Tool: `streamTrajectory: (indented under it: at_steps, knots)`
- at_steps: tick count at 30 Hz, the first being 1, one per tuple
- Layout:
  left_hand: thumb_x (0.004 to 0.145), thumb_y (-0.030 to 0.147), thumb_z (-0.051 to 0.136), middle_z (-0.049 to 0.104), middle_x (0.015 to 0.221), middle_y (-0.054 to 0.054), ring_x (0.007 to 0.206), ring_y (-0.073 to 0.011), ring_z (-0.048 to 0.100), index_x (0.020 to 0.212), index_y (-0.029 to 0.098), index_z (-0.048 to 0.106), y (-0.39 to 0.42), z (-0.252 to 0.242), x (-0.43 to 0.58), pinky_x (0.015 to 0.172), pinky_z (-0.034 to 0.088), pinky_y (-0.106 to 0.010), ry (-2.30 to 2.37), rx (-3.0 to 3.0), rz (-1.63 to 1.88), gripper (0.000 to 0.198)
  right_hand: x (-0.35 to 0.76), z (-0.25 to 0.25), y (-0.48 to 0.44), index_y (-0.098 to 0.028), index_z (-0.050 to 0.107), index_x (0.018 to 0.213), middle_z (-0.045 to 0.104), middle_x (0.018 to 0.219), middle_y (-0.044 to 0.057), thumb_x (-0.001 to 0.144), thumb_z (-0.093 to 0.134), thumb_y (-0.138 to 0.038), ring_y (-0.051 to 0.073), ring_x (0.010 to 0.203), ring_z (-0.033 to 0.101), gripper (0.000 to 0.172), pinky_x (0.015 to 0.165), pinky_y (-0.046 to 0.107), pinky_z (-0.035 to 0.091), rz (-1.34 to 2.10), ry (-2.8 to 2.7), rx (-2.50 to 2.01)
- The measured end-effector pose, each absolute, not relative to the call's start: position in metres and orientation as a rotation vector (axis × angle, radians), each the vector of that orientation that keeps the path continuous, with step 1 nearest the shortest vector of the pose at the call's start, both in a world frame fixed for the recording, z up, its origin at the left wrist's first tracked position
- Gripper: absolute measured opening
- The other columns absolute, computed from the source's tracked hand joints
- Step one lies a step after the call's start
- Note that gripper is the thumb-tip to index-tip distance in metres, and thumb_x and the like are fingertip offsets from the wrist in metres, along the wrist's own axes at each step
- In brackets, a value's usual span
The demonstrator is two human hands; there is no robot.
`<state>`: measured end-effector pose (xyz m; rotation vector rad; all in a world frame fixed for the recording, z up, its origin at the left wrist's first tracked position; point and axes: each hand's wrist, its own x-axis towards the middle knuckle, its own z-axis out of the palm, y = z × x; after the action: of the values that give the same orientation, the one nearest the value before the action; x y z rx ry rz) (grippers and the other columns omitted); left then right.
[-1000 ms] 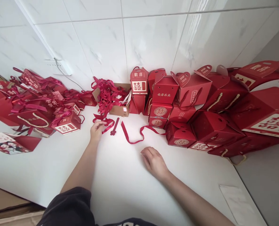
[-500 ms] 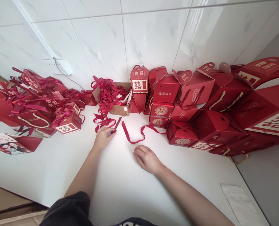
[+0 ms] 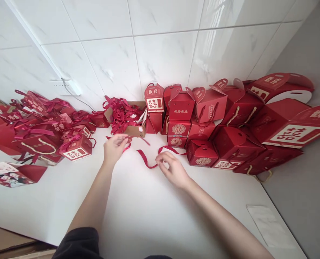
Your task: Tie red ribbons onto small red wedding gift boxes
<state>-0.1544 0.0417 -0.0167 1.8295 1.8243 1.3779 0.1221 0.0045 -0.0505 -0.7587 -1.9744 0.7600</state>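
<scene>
The left hand (image 3: pixel 113 149) now has the strip (image 3: pixel 143 141) off the surface (image 3: pixel 149 212); half a second ago it lay flat with the fingers only at its near end. Thumb and fingers appear pinched on its left end, and the rest points right. A red loop (image 3: pixel 126 148) lies just beside these fingers.

The right hand (image 3: pixel 173 172) has moved from the near side of the ribbon (image 3: pixel 142 157) onto its bend, covering the middle. Its fingers curl down there; whether they grip the ribbon, I cannot tell. The ribbon's right end reaches the stacked boxes (image 3: pixel 182 109).

So the strip seems taken up, with the ribbon within reach. The carton (image 3: pixel 136 131) stands at the far side, between the two groups of boxes.
</scene>
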Motion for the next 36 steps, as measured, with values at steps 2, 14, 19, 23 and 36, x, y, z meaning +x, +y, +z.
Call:
streamTrajectory:
  at_steps: [2,14,19,23,36]
  knots:
    - [0.08,0.037,0.067,0.073,0.1,-0.009,0.089,-0.0221,0.071,0.109,0.017,0.068,0.039,0.017,-0.131,0.081,0.058,-0.036,1.678,1.675,1.481,0.035,0.126,-0.024,0.01,-0.021,0.062,0.098,0.063,0.099,0.007,0.098,0.05,-0.031,0.019,0.087,0.061,0.016,0.081,0.032,0.051,0.856,-1.83,-0.818]
    - [0.08,0.025,0.073,0.073,0.084,-0.004,0.079,-0.0173,0.071,0.089,0.019,0.071,-0.008,0.057,-0.004,0.074,0.06,-0.029,1.117,1.537,1.338,0.011,0.16,0.021,-0.011,-0.02,0.061,0.091,0.064,0.084,0.002,0.09,0.068,-0.036,0.015,0.076,0.061,0.017,0.072,0.028,0.052,1.215,-1.359,-0.716]
    - [0.084,0.025,0.07,0.074,0.094,-0.005,0.09,-0.0194,0.072,0.094,0.02,0.071,-0.014,0.05,-0.001,0.084,0.06,-0.032,1.036,1.545,1.248,0.012,0.168,0.016,-0.005,-0.018,0.063,0.091,0.064,0.081,0.003,0.09,0.068,-0.037,0.016,0.073,0.059,0.019,0.07,0.029,0.05,1.163,-1.41,-0.786]
    - [0.08,0.028,0.074,0.076,0.097,-0.006,0.09,-0.0207,0.072,0.099,0.021,0.072,-0.017,0.055,-0.006,0.082,0.06,-0.031,1.043,1.592,1.095,0.021,0.177,0.026,-0.007,-0.019,0.064,0.09,0.061,0.076,0.001,0.091,0.065,-0.038,0.015,0.071,0.056,0.019,0.067,0.028,0.048,1.112,-1.563,-0.861]
    - [0.078,0.03,0.076,0.075,0.085,-0.004,0.078,-0.0159,0.071,0.085,0.019,0.07,-0.012,0.058,-0.015,0.071,0.057,-0.026,0.99,1.528,0.91,0.014,0.193,0.041,-0.019,-0.022,0.067,0.093,0.065,0.085,0.004,0.096,0.058,-0.035,0.019,0.078,0.061,0.016,0.072,0.032,0.051,0.984,-1.811,-0.835]
